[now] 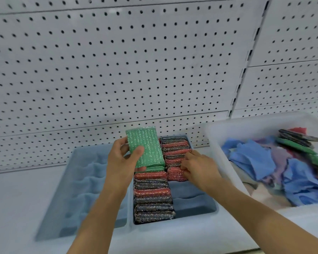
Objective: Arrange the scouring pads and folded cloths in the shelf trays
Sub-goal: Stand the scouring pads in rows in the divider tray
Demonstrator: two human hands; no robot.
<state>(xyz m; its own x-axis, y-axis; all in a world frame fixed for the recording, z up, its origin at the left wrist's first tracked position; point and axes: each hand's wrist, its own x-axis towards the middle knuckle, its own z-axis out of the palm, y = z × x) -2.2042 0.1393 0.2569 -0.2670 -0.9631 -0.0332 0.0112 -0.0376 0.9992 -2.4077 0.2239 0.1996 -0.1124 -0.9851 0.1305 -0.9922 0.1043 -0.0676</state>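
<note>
My left hand (120,162) grips a green glittery scouring pad (145,146), held upright above a blue divided tray (191,208). In that tray, red and black scouring pads (152,197) stand packed in a left column, and more fill the far part of the right column (174,149). My right hand (198,167) pinches a red pad (174,174) at the near end of the right column. A second blue tray (77,180) with wavy dividers lies to the left and holds nothing visible.
A white bin (218,143) at the right holds crumpled blue cloths (255,160) and loose green, red and black pads (299,142). White pegboard (117,70) backs the shelf. The trays sit on a white shelf surface (17,208).
</note>
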